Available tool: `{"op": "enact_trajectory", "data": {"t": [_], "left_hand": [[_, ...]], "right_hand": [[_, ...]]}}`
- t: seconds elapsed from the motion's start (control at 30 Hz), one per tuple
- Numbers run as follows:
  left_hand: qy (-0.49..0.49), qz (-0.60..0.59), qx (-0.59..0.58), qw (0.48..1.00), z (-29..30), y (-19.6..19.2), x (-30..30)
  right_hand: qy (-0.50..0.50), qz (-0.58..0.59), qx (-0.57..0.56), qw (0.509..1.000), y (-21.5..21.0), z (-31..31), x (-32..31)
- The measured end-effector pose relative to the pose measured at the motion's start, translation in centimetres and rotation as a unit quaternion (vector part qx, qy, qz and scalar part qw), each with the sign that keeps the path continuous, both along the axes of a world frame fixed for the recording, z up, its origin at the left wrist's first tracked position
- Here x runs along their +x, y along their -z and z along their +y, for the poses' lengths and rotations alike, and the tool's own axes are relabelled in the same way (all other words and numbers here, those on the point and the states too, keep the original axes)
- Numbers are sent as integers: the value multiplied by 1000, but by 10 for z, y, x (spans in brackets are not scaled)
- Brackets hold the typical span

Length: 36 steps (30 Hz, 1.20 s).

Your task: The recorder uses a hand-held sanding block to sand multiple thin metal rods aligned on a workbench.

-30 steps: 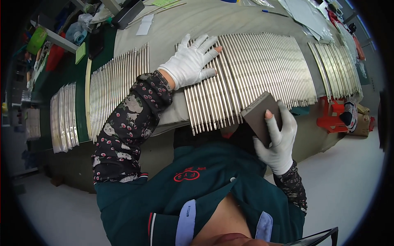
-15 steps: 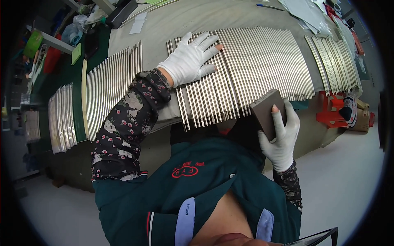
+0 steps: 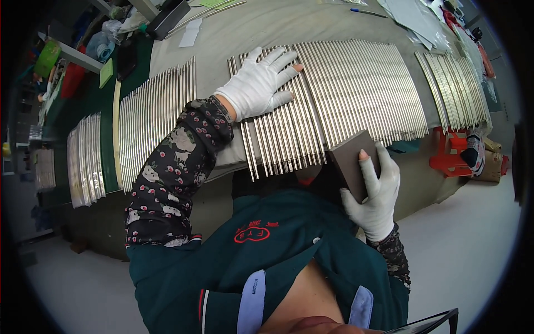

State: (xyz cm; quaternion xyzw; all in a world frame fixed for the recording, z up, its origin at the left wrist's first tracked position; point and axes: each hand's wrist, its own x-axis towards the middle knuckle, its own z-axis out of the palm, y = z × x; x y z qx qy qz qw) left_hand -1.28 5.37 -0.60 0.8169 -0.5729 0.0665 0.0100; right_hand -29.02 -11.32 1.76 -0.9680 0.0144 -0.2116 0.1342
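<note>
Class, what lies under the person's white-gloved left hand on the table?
The left hand lies flat on a row of shiny thin metal rods laid side by side. The table surface beneath the rods is hidden.

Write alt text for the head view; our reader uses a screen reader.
A white-gloved left hand presses flat on a row of thin silver metal rods on a grey worktable, while the gloved right hand holds a dark rectangular sanding block at the rods' near ends.

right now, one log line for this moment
left hand flat on metal rods | right hand gripping dark sanding block | table
</note>
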Motion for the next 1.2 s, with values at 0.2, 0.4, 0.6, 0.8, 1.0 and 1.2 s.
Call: {"op": "enact_trajectory", "data": {"t": [0.2,0.4,0.6,0.8,1.0,1.2], "left_hand": [[0,-27,22,999,-1,-1,2],[-149,8,10,989,-2,4,11],[-150,14,0,989,2,4,10],[-149,-3,14,989,-1,0,7],[-152,-1,15,988,-3,1,3],[-151,2,5,988,-3,1,7]], "right_hand": [[-6,17,3,1000,-15,20,5],[0,78,-31,996,-21,34,8],[-2,92,-61,994,-22,48,16],[35,96,-102,990,-25,61,60],[4,111,-108,988,-31,56,37],[-9,106,-100,989,-32,55,43]]}}
